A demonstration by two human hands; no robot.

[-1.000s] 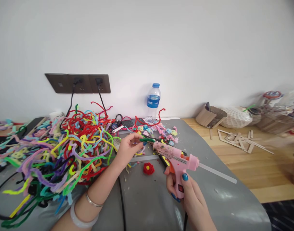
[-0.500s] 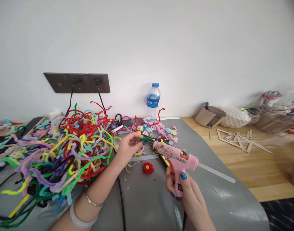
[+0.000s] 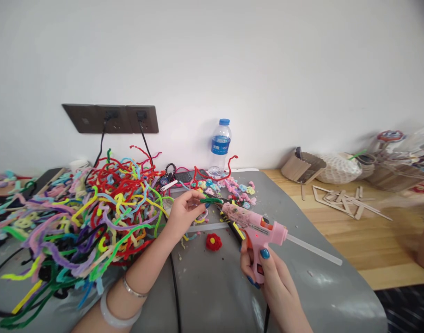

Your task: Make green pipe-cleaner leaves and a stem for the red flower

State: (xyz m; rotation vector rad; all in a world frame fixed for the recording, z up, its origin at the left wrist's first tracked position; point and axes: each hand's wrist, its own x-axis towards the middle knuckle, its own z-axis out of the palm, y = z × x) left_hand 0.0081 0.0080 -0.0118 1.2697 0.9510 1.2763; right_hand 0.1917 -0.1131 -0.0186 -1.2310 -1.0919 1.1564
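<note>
Between the thumb and fingers of my left hand (image 3: pixel 186 212) is a dark green pipe cleaner (image 3: pixel 212 201), its free end pointing right. My right hand (image 3: pixel 269 273) is wrapped round the handle of a pink hot glue gun (image 3: pixel 256 226). The gun's nozzle points left, close to the green piece; whether they touch I cannot tell. A clear glue stick (image 3: pixel 314 249) sticks out of the gun's back. On the grey mat below lies a red pipe cleaner flower (image 3: pixel 213 242) with a yellow centre. Black and yellow handled pliers (image 3: pixel 234 227) lie partly behind the gun.
A tangled heap of coloured pipe cleaners (image 3: pixel 121 212) covers the left side. Small pastel flowers (image 3: pixel 232 187) lie before a water bottle (image 3: pixel 221 145) by the wall. Wooden sticks (image 3: pixel 343 199) and a basket (image 3: pixel 302 166) are on the right. A black cord (image 3: pixel 175 291) crosses the mat.
The glue gun has shifted very slightly right, its nozzle a little farther from the green pipe cleaner. My left hand has barely moved.
</note>
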